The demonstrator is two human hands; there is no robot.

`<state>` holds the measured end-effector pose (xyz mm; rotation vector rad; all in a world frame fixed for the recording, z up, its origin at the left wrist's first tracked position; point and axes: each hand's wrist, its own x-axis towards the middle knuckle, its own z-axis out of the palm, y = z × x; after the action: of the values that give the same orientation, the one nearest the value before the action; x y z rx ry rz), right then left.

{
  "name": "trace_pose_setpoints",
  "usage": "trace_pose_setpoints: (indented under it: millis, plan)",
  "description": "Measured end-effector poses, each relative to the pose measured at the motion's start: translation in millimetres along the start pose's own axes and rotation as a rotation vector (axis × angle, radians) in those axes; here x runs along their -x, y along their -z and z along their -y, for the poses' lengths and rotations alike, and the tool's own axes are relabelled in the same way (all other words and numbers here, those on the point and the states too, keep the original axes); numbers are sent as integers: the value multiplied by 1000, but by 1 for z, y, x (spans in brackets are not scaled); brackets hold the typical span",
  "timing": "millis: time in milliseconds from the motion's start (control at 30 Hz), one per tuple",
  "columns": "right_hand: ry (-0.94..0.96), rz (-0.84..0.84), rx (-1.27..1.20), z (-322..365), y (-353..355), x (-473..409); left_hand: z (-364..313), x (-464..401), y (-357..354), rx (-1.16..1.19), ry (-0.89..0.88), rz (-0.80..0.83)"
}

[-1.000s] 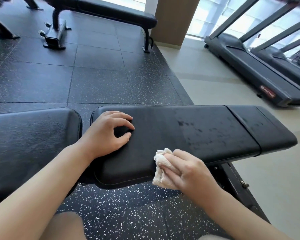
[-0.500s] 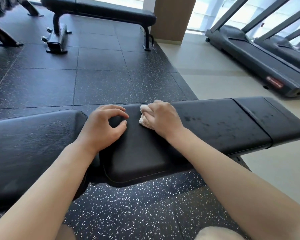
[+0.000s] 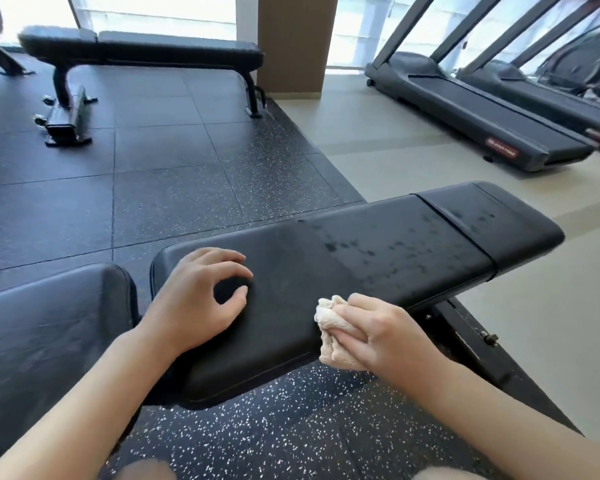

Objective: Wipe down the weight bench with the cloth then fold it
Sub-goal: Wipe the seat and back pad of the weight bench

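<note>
Right hand at about 5 o'clock of centre, fingers curled round a bunched off-white cloth, pressing it onto the near edge of the weight bench pad; part of the cloth hangs over that edge. Left hand at about 8 o'clock, holds nothing, heel and fingertips resting on the same pad near its left end, fingers arched with thumb and index forming a loose ring, not closed. The two hands are apart, bare pad between them. Pad runs from 8 o'clock to 3 o'clock, black vinyl, with dark wet-looking spots on the section to the right of the cloth, toward 2 o'clock. A separate seat pad sits just beside the long pad at 9 o'clock, narrow gap between. Black frame visible under the pad at 4 o'clock. Floor under the bench is dark speckled rubber tile. Second bench at 11 o'clock, well apart. Treadmills at 1–2 o'clock on pale flooring. Brown pillar at 12 o'clock.
</note>
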<state>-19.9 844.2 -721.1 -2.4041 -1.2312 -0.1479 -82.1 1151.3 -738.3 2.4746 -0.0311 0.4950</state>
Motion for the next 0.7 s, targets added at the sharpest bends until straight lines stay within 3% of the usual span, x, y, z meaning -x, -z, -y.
trace_pose_setpoints:
  millis: [167,500,700]
  plan:
    - [-224,-134,30,-46,14,4,-36,-31,-28,-16,-101,118]
    - [-208,-132,125,-72,-22,-140,-26,-43,-61,-97,-56,27]
    - [-331,-70,173,-79,-35,-212,-26,-44,-61,-67,-56,21]
